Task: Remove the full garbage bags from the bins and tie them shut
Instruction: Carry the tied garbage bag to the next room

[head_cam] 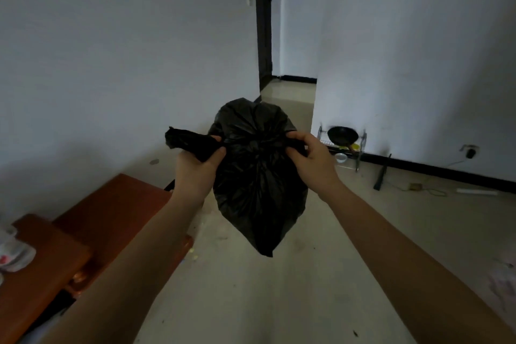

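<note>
Far left, we lose things at the edge right away: something white and crumpled runs out of frame on top of the brown wooden furniture, and we can't make out what it is. The furniture itself is partly covered by the left forearm.

Now the left hand: fingers curled tight round a twisted tail of black plastic, whose end pokes out to the left past the knuckles. Dead centre we have the garbage bag, held up in the air between the two hands, clear of the floor. Its folds are so dark that we can't tell whether a knot has formed at the gathered neck. The long axis runs up and down, neck at the top by the hands, the pointed bottom corner hanging toward the floor.

The right hand pinches the other tail, and that strip is almost wholly hidden under the fingers.

Further right, behind the wrist, a wire rack stands against the wall with a black pan on it, blurred, and a white bowl low down. A plug sits in a wall socket. Pale floor with scattered bits, white walls, a dark doorway behind, dim light throughout.
</note>
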Tool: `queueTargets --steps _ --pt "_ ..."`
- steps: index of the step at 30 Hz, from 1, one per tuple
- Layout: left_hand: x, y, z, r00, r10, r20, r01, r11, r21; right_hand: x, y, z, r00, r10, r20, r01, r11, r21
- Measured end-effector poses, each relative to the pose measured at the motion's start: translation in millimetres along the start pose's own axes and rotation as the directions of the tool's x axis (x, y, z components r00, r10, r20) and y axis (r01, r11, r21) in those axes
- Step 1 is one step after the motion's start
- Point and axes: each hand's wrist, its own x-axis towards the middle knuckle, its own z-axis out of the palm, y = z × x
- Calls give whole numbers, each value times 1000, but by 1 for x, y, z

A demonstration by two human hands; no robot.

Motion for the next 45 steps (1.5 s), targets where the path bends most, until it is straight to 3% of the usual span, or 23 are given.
queueTargets --steps 5,12,16,21,25,27,29,32,38,45 --pt "153 -53 1 998 -1 -65 -1 999 -37 151 37 71 997 -37 68 40 999 -35" --pt "396 -99 21 999 -40 28 45 974 -223 376 68 145 996 -23 90 33 993 -112" --pt "506 -110 61 991 -58 119 86 965 -249 477 93 148 1000 2 15 0 994 -110" --pt "646 -163 124 969 -95 230 145 967 -211 610 179 160 995 85 -57 -90 992 -85" --pt "768 -198 179 969 -91 232 133 975 -176 723 236 172 993 93 -75 -96 995 -41" --pt "876 -213 229 965 -105 241 147 975 -166 835 273 172 989 114 -100 -115 993 -5" --pt "901 -214 234 962 -115 248 153 978 -141 863 279 176 988 136 -69 -135 991 20" --pt "997 -214 260 963 -112 246 162 968 -191 973 287 190 988 154 -27 -152 986 65" --pt "1183 -253 285 974 -130 185 172 957 -236 1169 327 245 999 46 11 -45 998 -52" --pt "1407 -317 324 970 -110 218 144 978 -149 1384 387 302 998 -69 -5 68 985 -156"
